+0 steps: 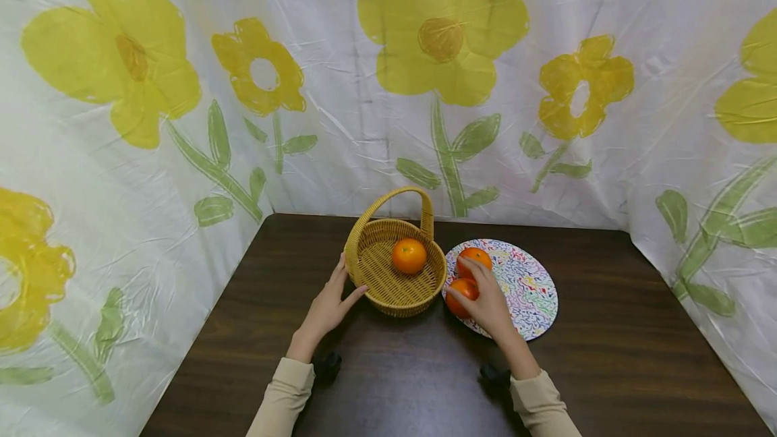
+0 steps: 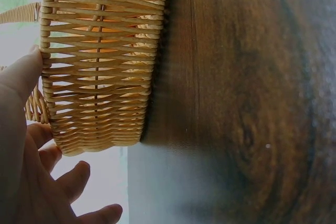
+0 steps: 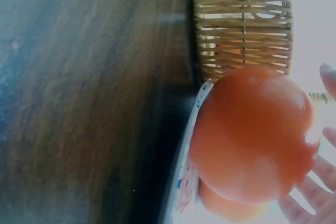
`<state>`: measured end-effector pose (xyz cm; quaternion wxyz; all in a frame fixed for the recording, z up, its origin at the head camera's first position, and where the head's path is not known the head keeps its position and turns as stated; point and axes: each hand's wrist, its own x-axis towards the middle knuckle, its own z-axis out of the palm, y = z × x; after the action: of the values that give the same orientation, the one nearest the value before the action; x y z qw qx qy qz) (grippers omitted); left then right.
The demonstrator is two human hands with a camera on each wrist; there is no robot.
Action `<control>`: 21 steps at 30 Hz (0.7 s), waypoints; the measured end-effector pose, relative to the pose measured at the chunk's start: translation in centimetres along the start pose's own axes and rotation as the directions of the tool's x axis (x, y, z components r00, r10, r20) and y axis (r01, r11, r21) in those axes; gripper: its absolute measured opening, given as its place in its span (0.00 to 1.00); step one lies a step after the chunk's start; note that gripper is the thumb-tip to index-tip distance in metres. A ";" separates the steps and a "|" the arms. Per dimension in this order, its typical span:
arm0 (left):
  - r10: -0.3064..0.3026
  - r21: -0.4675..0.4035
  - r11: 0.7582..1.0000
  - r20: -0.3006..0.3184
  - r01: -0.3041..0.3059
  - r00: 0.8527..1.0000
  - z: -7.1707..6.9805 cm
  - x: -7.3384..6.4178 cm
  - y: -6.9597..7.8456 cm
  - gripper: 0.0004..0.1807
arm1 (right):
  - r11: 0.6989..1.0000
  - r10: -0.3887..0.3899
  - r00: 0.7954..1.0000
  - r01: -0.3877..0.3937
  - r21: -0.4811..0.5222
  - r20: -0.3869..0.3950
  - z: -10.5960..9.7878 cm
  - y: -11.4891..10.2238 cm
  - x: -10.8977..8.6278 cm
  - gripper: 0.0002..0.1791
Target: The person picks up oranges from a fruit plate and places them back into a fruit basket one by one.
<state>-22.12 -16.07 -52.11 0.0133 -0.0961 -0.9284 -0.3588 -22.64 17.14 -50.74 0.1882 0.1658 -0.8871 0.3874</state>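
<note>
Basket (image 1: 397,303) near the counter's (image 1: 613,302) far edge is touching your relaxed left hand (image 1: 328,303), your unclenched right hand (image 1: 493,303) hanging over two oranges (image 3: 252,135).

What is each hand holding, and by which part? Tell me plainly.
Nothing is clearly gripped. The left hand touches the wicker basket at its rim. The right hand is spread close to the nearer orange on the patterned plate; contact cannot be told.

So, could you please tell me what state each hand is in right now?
Left hand: open, touching the wicker basket.
Right hand: open, at the nearer orange on the patterned plate; no clear grip.
</note>
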 end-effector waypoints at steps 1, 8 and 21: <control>0.001 -0.002 1.000 -0.001 -0.001 1.000 0.0 0.0 0.0 0.41 | 1.000 -0.004 1.000 0.004 0.003 -0.008 0.0 0.1 -0.1 0.35; -0.001 -0.009 1.000 -0.010 0.001 1.000 0.0 0.0 0.0 0.41 | 1.000 0.023 1.000 -0.023 0.002 -0.007 -0.2 0.4 -0.6 0.35; 0.000 -0.013 1.000 0.000 0.000 1.000 0.0 0.0 0.0 0.42 | 0.995 0.099 0.995 -0.099 -0.013 0.015 -0.2 1.3 -1.7 0.34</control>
<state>-22.09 -16.09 -52.10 0.0125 -0.0964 -0.9259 -0.3650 -21.68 18.34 -52.18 0.1626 0.1237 -0.8980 0.3896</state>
